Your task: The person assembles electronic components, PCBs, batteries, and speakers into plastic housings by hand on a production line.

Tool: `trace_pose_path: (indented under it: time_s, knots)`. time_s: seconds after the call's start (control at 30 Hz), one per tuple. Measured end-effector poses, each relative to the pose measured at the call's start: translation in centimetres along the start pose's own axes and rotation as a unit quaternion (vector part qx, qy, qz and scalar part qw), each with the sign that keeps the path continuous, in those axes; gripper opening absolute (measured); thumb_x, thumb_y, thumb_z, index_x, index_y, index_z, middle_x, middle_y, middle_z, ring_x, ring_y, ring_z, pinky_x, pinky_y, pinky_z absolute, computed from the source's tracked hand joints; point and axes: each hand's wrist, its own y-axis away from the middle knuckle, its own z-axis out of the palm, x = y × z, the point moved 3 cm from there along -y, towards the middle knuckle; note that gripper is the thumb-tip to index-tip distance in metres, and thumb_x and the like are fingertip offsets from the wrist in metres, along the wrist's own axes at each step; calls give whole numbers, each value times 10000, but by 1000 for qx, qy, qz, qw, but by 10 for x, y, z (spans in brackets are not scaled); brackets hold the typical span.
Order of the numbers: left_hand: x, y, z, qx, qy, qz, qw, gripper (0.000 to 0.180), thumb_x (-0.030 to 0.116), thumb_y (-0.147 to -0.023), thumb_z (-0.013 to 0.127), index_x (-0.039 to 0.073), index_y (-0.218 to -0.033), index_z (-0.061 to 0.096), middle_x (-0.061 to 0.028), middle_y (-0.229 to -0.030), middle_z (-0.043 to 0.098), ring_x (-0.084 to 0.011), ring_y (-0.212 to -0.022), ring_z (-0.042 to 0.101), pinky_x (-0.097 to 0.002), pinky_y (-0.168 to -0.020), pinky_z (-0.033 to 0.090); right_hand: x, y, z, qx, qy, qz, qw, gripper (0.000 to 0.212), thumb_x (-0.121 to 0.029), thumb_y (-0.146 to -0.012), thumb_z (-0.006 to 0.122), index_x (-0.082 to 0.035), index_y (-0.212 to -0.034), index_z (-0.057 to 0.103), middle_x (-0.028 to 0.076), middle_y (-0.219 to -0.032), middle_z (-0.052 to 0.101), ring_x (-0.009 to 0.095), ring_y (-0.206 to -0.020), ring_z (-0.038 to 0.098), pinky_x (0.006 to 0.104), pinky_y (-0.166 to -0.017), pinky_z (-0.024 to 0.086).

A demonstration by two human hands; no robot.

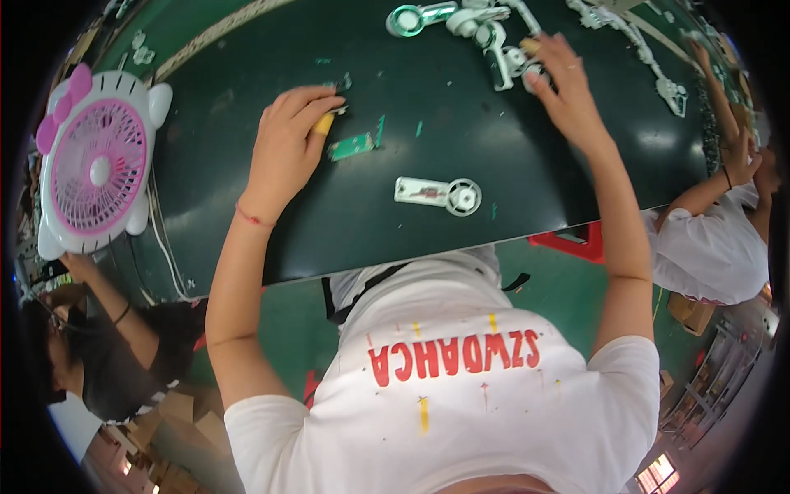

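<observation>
Left hand (288,136) curled round a yellow handle (324,124), right hand (569,86) out at the white parts (497,70)!
There's the right, thumb and fingers spread beside them on the desk's (354,218) far side; whether it touches any, I can't tell. A green board (352,147) lies near the left, a lone white piece (422,192) closer to the near edge.
</observation>
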Motion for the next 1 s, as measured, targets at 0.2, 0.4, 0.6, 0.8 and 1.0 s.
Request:
trace_pose_path:
  time_s: [0.2, 0.4, 0.6, 0.8, 1.0]
  knots:
    - [-1, 23, -6, -39, -44, 35, 998, 555, 69, -766, 559, 103, -1304, 427, -94, -1368, 383, -317, -1280, 328, -410, -1034, 276, -119, 22, -19, -80, -196, -123, 969, 428, -201, -727, 683, -80, -1114, 545, 106, -1157, 525, 306, -1142, 449, 410, -945, 350]
    - [18, 27, 21, -108, -107, 70, 986, 470, 140, -823, 552, 187, -1282, 462, 6, -1376, 383, -223, -1308, 295, -421, -1078, 210, -169, 53, 20, -82, -219, -113, 966, 168, -93, -710, 679, -81, -851, 588, 37, -924, 510, 237, -866, 508, 369, -759, 405]
    - [1, 33, -4, -12, -118, 24, 993, 459, 54, -804, 544, 165, -1246, 492, -16, -1276, 473, -232, -1267, 357, -415, -1062, 246, -162, 39, 19, -71, -183, -154, 968, 159, -117, -715, 672, -98, -841, 577, 22, -907, 509, 234, -872, 500, 382, -783, 392]
    - [2, 38, -16, 38, -108, 1, 993, 350, 42, -793, 548, 129, -1132, 569, -25, -1175, 536, -235, -1194, 431, -394, -1010, 302, -165, 38, 20, -64, -116, -166, 977, 209, -95, -704, 661, -96, -896, 578, 37, -914, 519, 237, -916, 498, 383, -847, 363]
    - [-25, 24, -15, 91, -79, -66, 990, 310, 25, -791, 530, 109, -1082, 597, -36, -1068, 590, -238, -1032, 514, -366, -886, 383, -153, 38, 29, -101, -231, -132, 959, 173, -73, -719, 662, -72, -875, 587, 65, -903, 533, 257, -922, 503, 388, -836, 377]
